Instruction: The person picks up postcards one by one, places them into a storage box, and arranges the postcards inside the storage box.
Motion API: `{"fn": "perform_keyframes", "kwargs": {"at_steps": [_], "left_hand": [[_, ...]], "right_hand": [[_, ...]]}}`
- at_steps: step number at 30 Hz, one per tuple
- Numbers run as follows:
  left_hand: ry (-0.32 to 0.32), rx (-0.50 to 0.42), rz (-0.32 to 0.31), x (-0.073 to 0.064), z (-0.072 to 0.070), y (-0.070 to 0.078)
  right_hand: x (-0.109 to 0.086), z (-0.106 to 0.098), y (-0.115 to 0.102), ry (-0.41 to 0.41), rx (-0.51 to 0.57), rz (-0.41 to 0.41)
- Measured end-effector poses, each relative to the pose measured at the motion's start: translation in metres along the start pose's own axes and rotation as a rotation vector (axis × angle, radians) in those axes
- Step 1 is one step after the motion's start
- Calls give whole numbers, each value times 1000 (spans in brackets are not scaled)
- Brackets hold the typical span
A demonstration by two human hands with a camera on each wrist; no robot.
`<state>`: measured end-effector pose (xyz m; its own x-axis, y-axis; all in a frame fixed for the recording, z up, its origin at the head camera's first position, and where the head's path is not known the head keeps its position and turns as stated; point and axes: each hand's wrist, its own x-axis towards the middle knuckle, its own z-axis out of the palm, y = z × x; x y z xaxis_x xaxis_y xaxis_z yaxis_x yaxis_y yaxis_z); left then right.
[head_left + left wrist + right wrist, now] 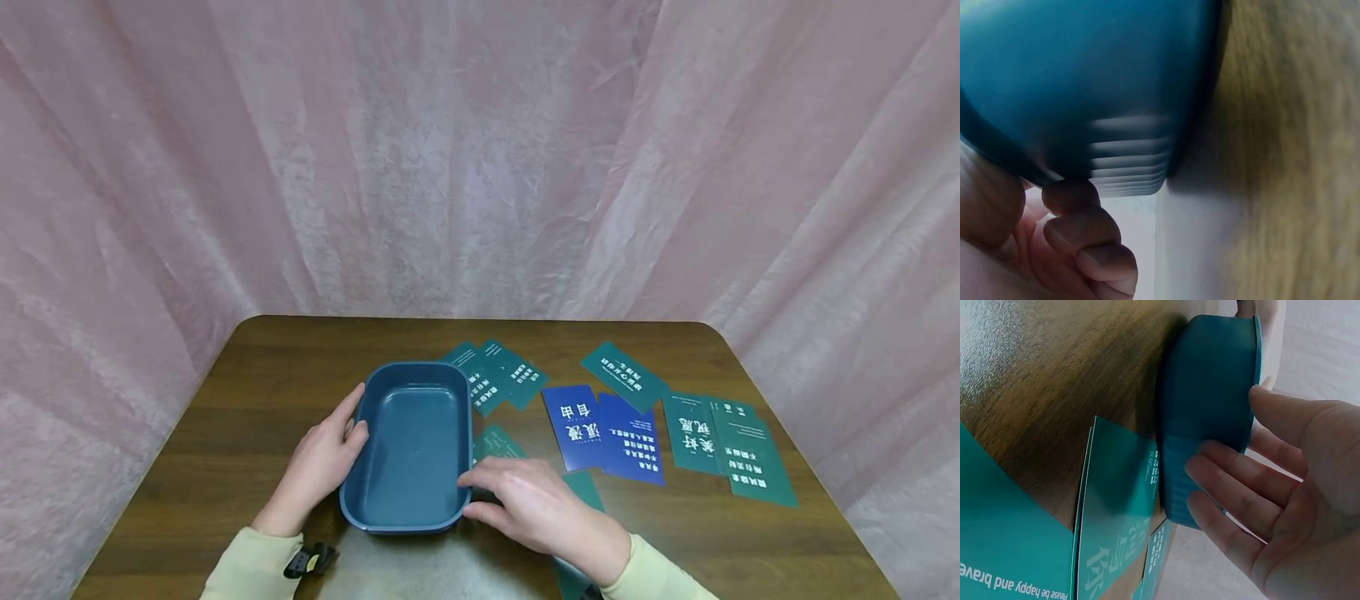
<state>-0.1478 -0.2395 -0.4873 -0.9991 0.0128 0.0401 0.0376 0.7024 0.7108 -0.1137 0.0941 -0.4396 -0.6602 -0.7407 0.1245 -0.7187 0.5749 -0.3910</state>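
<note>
A blue plastic tray [412, 450] with a rounded rectangular rim stands before me, its inside bare. On its left side, my left hand [322, 462] grips the rim; curled fingers show beneath the rim in the left wrist view, beside the ribbed outer wall [1129, 144]. My right hand [536, 508] pinches the rim near the right front corner. The right wrist view shows the thumb at the rim and other fingers against the outer wall [1210, 381]. Green printed cards [1116, 506] lie close to the tray's right side, partly hidden by my right hand and forearm.
Two overlapping green cards [517, 379] lie behind the tray's right edge. Farther right are two blue cards [573, 425], a slanted green card [626, 375] and overlapping green cards [757, 454]. Pink curtains [480, 167] hang behind the wooden table [285, 367].
</note>
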Motion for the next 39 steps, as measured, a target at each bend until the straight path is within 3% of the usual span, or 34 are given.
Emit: {"fn": "perform_keyframes", "kwargs": {"at_steps": [6,12,19,24,28,34,39], "left_hand": [[-50,21,-65,-2,-6,9],[-24,51,-30,-5,-5,9],[-21,25,-25,-5,-4,11],[-19,32,-38,-5,-4,11],[-17,35,-44,-4,-5,12],[-23,26,-58,-3,-4,12],[-30,23,-61,-3,-4,12]], "right_hand": [[-1,-3,2,-37,15,-8],[-4,-5,4,-58,48,-7],[-9,-4,8,-62,57,24],[-11,-6,20,49,57,145],[-10,-10,27,105,-56,284],[-3,-13,31,84,-255,409],[11,-12,33,2,-300,467]]}}
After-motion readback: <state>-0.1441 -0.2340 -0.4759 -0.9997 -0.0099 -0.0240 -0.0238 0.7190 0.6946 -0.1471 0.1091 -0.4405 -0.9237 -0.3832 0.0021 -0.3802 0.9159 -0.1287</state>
